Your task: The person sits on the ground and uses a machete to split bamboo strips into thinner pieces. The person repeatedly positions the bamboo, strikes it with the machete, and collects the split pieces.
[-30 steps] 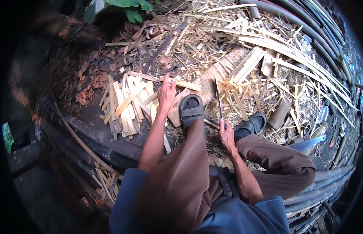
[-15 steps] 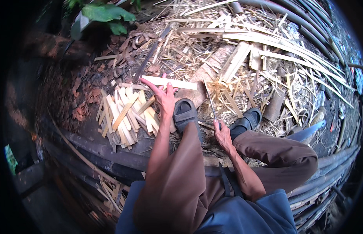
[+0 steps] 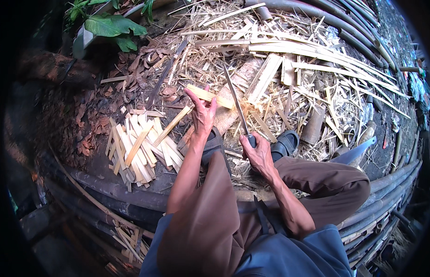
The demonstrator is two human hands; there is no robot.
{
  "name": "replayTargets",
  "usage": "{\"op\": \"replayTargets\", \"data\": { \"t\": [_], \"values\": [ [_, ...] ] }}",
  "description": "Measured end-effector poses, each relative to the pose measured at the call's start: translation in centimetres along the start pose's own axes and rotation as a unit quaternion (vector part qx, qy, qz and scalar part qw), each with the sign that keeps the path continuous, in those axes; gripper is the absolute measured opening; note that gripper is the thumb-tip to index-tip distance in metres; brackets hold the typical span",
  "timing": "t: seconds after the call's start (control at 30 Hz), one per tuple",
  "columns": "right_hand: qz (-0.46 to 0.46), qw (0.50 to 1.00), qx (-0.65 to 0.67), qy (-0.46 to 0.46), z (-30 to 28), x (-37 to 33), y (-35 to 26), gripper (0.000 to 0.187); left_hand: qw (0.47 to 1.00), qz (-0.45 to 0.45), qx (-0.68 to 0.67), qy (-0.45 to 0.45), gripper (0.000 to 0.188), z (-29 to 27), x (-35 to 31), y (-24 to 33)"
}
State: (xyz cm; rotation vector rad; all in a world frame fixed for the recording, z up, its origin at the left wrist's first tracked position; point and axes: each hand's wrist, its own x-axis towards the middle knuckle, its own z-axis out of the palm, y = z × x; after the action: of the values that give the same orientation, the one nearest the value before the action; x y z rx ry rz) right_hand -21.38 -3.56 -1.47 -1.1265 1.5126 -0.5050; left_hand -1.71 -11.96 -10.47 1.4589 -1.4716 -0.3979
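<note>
My left hand [image 3: 204, 115] is closed on a short, pale bamboo strip [image 3: 215, 98], its thumb on one side and its fingers on the other. In my right hand [image 3: 258, 152] is the dark handle of a long, narrow knife [image 3: 236, 101]. The blade points up and away from me, just to the right of the strip's end, with a gap between them. Beneath both lies a worn wooden board [image 3: 245, 75] dusted with shavings. A heap of cut bamboo strips [image 3: 136, 143] lies to the left of my left forearm.
Long split bamboo lengths [image 3: 316, 51] stretch across the far right over scattered shavings. Behind them run bamboo poles [image 3: 312, 8]. A blue saw blade [image 3: 356, 152] lies right of my knee. A long dark blade-like piece [image 3: 166, 74] rests among dry leaves, near a green plant [image 3: 111, 25].
The knife has swung up, its tip now farther away and more to the left. The strip has turned in my left hand, showing a yellower face. The whole view has shifted slightly.
</note>
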Motion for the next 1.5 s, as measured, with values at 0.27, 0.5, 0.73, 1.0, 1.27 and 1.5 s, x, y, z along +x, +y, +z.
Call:
{"op": "replayTargets", "data": {
  "t": [0.27, 0.5, 0.73, 1.0, 1.27, 1.5],
  "values": [
    [-0.028, 0.998, 0.054, 0.026, -2.6, 0.4, -4.0, 0.046, 0.997, -0.038, 0.064, 0.009, 0.106, 0.6, 4.0, 1.0],
    [-0.104, 0.992, 0.053, 0.056, -3.1, -0.4, -5.3, 0.043, 0.984, -0.048, -0.174, -0.004, 0.025, 0.6, 2.1, 0.3],
    [-0.086, 0.994, 0.028, -0.053, -3.0, -0.7, -7.0, 0.065, 0.935, -0.075, -0.347, 0.008, 0.065, 2.3, 1.0, 2.4],
    [-0.039, 0.983, 0.175, -0.043, -2.5, -1.0, -6.5, 0.041, 0.870, -0.169, -0.451, -0.104, 0.047, 2.1, -0.8, 4.9],
    [0.047, 0.968, 0.226, -0.095, -2.5, -2.2, -8.1, 0.038, 0.908, -0.137, -0.375, -0.126, 0.051, 2.6, -1.8, 3.9],
    [0.061, 0.967, 0.229, -0.097, -2.5, -2.2, -8.1, 0.038, 0.913, -0.123, -0.367, -0.128, 0.049, 3.0, -2.0, 2.8]
  ]
}}
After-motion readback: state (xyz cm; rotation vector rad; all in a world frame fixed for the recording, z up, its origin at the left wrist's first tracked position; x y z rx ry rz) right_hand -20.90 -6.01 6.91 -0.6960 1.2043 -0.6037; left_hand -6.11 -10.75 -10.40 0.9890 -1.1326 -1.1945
